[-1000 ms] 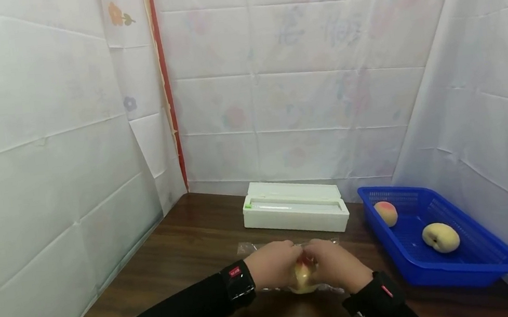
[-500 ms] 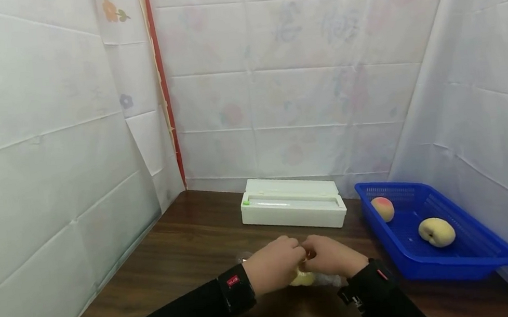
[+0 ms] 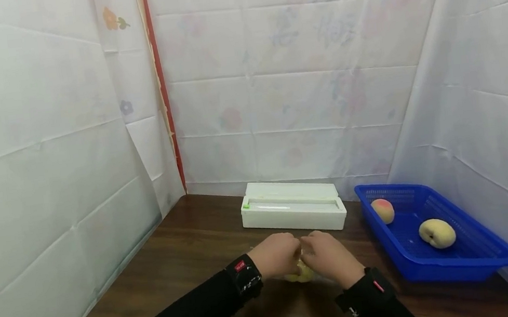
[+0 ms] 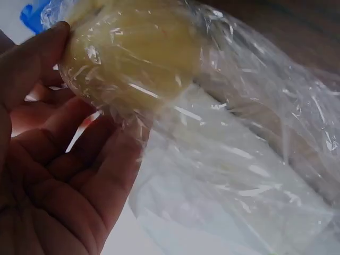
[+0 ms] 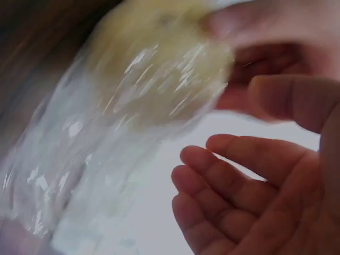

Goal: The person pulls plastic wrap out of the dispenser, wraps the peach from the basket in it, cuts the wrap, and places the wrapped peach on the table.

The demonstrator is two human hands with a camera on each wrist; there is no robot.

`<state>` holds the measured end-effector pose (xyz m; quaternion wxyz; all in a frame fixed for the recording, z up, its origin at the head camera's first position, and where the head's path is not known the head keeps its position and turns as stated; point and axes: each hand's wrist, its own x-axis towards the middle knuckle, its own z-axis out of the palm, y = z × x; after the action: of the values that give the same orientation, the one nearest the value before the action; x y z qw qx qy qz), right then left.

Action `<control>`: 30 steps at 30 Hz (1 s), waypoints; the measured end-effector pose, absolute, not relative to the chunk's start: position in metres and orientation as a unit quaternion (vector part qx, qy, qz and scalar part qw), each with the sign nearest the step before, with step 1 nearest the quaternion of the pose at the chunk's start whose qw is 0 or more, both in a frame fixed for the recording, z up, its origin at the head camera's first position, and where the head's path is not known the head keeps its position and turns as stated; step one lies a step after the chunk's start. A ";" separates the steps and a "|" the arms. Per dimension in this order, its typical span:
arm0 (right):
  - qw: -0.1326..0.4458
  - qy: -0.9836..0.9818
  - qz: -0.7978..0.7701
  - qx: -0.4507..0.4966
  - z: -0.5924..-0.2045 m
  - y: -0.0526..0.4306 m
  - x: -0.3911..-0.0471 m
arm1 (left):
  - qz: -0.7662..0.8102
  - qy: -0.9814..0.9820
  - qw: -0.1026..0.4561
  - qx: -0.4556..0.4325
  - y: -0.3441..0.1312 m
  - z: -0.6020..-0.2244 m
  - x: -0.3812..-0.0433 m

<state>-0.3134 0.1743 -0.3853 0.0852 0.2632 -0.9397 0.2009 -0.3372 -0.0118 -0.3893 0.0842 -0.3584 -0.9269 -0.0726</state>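
A yellow peach (image 3: 301,273) wrapped in clear plastic film is in front of me, partly hidden by both hands in the head view. My left hand (image 3: 275,255) holds it; in the left wrist view the thumb presses the wrapped peach (image 4: 133,50) and the fingers curl at its side. Loose cling film (image 4: 260,159) trails away from the fruit. Close by is my right hand (image 3: 332,258). The right wrist view shows that hand (image 5: 255,191) with fingers loosely bent, a gap between them and the blurred peach (image 5: 159,69).
Behind the hands stands a white cling film box (image 3: 293,216) with its lid up. At the right, a blue basket (image 3: 401,254) holds a pinkish peach (image 3: 383,210) and a yellow peach (image 3: 437,233). White sheeting (image 3: 294,101) hangs around the brown table (image 3: 173,272).
The film spread out beside the peach has been gathered in around it. Both hands stay close together at the peach, and the right fingers now stand off it.
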 end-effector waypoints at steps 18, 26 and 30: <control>0.095 -0.960 0.129 0.231 -0.396 0.156 -0.326 | -0.199 -0.921 -0.044 -0.334 -0.022 -0.380 -0.391; 0.098 -0.965 0.106 0.219 -0.404 0.152 -0.350 | -0.172 -0.925 -0.064 -0.333 -0.025 -0.381 -0.412; 0.074 -0.966 0.111 0.223 -0.402 0.153 -0.360 | -0.181 -0.920 -0.070 -0.342 -0.028 -0.384 -0.421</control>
<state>-0.3597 0.1532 -0.4017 0.0736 0.2234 -0.9656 0.1105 -0.4208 -0.0279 -0.3838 -0.0701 -0.3417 -0.9196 -0.1810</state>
